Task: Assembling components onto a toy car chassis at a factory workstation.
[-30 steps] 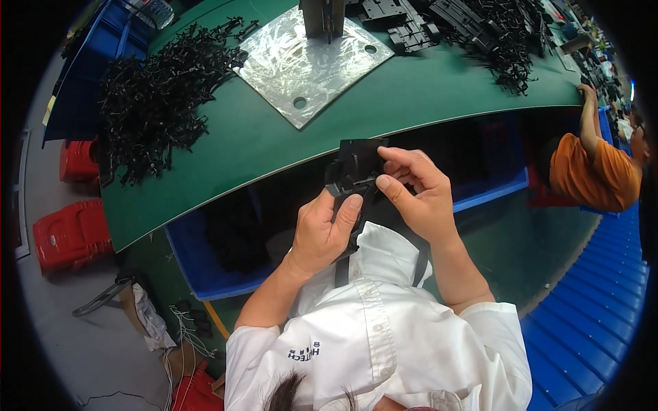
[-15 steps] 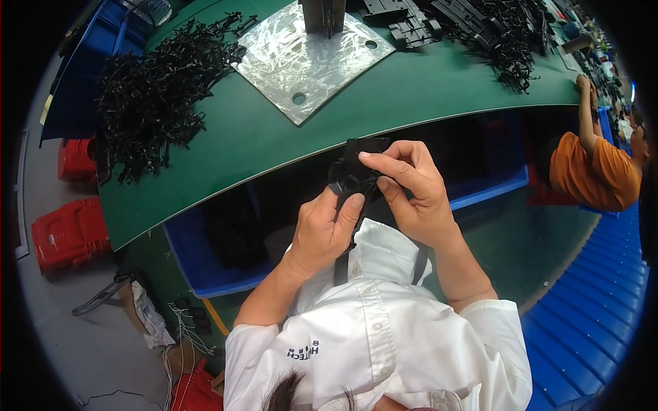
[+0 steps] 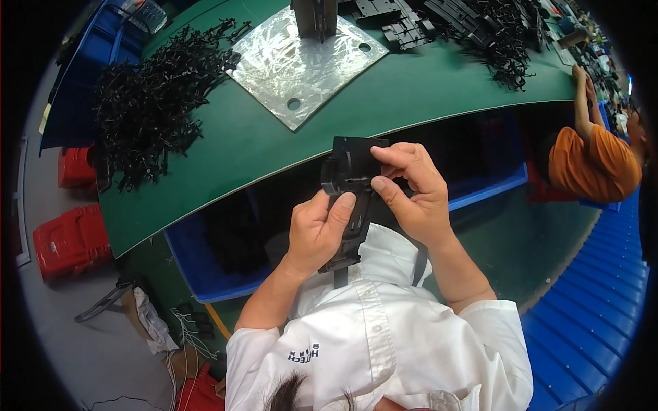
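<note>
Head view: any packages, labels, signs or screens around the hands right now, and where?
No screens or signs.
Embroidered mark: dark, small, on the white shirt's left chest.
Yellow strip: far left, on the blue bin's edge; too small to tell if a label.
Black plastic part in both hands: no label visible.

A long green table (image 3: 411, 96) curves across the far part of the scene. A shiny metal plate (image 3: 301, 61) with round holes lies on it. On the left of the table sits a big pile of thin black plastic pieces (image 3: 151, 109), and more black parts (image 3: 480, 27) lie far to the right. Blue bins (image 3: 199, 267) stand under the table. Red crates (image 3: 68, 240) sit on the grey floor (image 3: 89, 356) at the left. At the right, a person in an orange shirt (image 3: 589, 164) leans on the table.
</note>
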{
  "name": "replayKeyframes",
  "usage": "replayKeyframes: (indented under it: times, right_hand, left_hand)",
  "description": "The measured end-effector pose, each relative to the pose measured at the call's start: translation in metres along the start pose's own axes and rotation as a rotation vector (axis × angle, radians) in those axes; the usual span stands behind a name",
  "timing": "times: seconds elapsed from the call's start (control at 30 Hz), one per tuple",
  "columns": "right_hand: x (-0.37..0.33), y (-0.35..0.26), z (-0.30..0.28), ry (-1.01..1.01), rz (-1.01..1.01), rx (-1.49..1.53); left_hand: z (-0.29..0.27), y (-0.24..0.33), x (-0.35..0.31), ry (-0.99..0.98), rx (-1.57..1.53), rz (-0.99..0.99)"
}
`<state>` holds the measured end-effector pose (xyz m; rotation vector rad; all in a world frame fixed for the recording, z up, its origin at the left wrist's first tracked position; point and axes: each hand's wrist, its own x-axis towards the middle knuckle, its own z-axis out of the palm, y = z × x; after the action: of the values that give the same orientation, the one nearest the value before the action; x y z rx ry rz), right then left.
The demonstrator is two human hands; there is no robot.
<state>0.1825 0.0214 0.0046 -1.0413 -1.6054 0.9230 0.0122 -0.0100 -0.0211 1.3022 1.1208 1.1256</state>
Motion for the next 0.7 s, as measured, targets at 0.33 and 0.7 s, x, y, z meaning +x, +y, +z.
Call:
replayKeyframes:
  times: [0.33,0.7]
  right_hand:
    - [-0.011,0.006,0.003,0.132,0.202,0.214]
    - [0.001,0.008,0.001,0.154,0.396,0.502]
  left_hand:
    - [0.002,0.006,-0.001,-0.007,-0.232,-0.16]
    - [0.005,0.01,-0.003,-0.009,0.048,0.008]
